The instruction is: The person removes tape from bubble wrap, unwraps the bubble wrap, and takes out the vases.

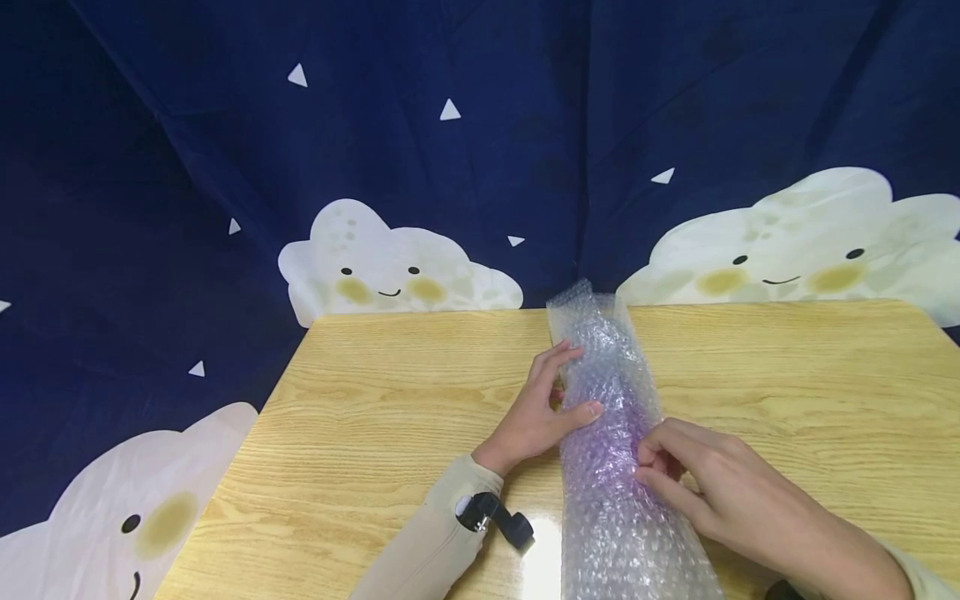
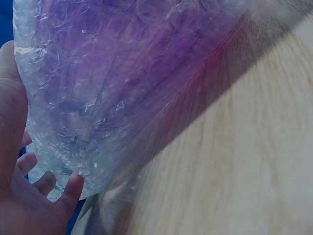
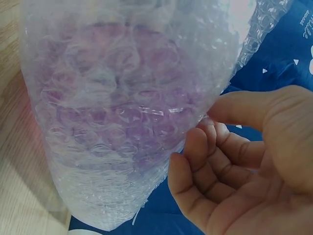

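The counter carries the bubble wrap lengthwise, near to far, right of centre. Purple object: inside, apparently for cushioning. Right hand: pinches the wrap's right edge. Left hand: spread against its left side, probably steadying it.

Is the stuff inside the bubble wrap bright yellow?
No, purple shows through the bubble wrap, right beside the right hand.
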`<state>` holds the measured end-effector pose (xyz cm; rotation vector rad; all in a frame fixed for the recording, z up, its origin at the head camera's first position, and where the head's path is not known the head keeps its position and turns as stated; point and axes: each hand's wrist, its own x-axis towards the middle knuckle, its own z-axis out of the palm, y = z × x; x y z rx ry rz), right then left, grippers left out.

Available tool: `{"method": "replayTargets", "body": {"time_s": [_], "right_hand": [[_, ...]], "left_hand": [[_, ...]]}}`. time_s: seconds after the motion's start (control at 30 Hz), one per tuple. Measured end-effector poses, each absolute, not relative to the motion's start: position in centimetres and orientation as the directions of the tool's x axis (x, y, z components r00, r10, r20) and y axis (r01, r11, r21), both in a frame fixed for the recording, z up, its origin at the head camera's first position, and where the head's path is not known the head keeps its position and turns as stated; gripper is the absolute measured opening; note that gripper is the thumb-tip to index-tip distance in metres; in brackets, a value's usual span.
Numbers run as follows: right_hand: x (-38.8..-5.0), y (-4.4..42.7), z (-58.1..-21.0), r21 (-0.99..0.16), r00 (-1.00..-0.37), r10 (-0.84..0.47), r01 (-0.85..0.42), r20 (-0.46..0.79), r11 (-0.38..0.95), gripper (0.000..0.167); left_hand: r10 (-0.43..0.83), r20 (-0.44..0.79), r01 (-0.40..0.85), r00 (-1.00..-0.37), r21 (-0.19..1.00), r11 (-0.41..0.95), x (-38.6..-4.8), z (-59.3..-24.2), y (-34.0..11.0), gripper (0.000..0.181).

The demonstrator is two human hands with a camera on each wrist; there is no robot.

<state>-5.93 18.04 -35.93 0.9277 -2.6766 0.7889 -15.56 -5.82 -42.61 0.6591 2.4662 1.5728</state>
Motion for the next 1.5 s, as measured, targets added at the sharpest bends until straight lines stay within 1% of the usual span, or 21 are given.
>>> {"method": "replayTargets", "body": {"time_s": [0.43, 0.67, 0.97, 1.17, 1.33, 1.5], "right_hand": [[-5.92, 17.99, -35.78, -0.368, -0.741, -0.528, -0.667, 0.416, 0.648, 0.023], [-5.94, 18.12, -35.84, -0.384, -0.746, -0.527, -0.664, 0.407, 0.642, 0.024], [-5.80, 17.92, -36.07, -0.442, -0.764, -0.500, -0.644, 0.408, 0.624, 0.029], [-5.72, 17.73, -36.16, -0.454, -0.754, -0.492, -0.656, 0.436, 0.602, 0.035], [-5.68, 17.57, -36.24, -0.451, -0.739, -0.490, -0.672, 0.463, 0.588, 0.036], [-5.57, 17.41, -36.11, -0.448, -0.740, -0.482, -0.670, 0.469, 0.592, 0.037]], "left_hand": [[0.441, 0.114, 0.289, -0.890, 0.889, 0.354, -15.53, -42.57, -5.88, 0.075], [0.443, 0.099, 0.276, -0.891, 0.892, 0.357, -15.56, -42.57, -5.92, 0.075], [0.443, 0.107, 0.285, -0.890, 0.889, 0.359, -15.54, -42.68, -5.92, 0.077], [0.442, 0.114, 0.293, -0.890, 0.886, 0.360, -15.53, -42.72, -5.85, 0.078], [0.444, 0.128, 0.304, -0.887, 0.885, 0.353, -15.48, -42.58, -5.83, 0.077], [0.444, 0.125, 0.303, -0.887, 0.884, 0.356, -15.50, -42.53, -5.84, 0.077]]}}
